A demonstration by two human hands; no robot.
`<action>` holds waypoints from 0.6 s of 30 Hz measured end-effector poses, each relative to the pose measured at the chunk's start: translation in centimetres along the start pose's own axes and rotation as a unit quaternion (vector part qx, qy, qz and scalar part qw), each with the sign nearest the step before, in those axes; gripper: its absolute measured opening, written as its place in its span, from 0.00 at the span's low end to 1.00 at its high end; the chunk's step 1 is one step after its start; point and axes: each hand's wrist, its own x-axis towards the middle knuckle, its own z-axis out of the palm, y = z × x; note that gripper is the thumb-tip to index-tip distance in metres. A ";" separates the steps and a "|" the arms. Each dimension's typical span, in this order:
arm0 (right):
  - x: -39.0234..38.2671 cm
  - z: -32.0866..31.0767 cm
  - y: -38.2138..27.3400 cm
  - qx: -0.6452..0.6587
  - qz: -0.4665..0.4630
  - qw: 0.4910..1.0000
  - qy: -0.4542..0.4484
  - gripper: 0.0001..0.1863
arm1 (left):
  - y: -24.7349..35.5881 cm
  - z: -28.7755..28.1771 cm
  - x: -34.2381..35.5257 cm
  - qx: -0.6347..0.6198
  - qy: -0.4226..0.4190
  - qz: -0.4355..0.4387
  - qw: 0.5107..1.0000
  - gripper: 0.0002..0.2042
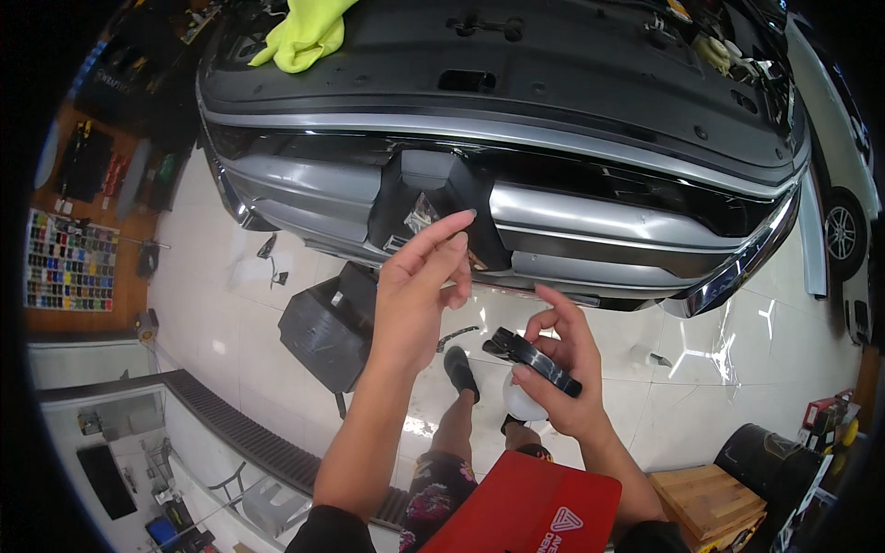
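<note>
In front of the grille (590,217) of a car, my left hand (419,276) is raised with its index finger stretched out and the thumb pressed against it. A small shiny, clear-looking scrap (421,214) shows just beyond the index finger; whether the fingers touch it is unclear. Whatever lies in the pinch is hidden. Lower and to the right, my right hand (567,369) is closed around a spray bottle. Its black trigger head (535,358) points up and left, and the whitish bottle (523,398) hangs partly behind the fingers.
A yellow-green cloth (302,37) lies on the black front cover. Below the grille stands a dark box-like stool (327,327). A red pouch (535,507) is close to my body. To the right are a wooden crate (710,502), a black drum (770,461) and another car (834,184).
</note>
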 end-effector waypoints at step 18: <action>3.9 -0.8 1.8 -0.070 0.068 0.993 0.060 0.21 | 2.4 -0.4 4.9 0.153 0.140 0.109 0.972 0.13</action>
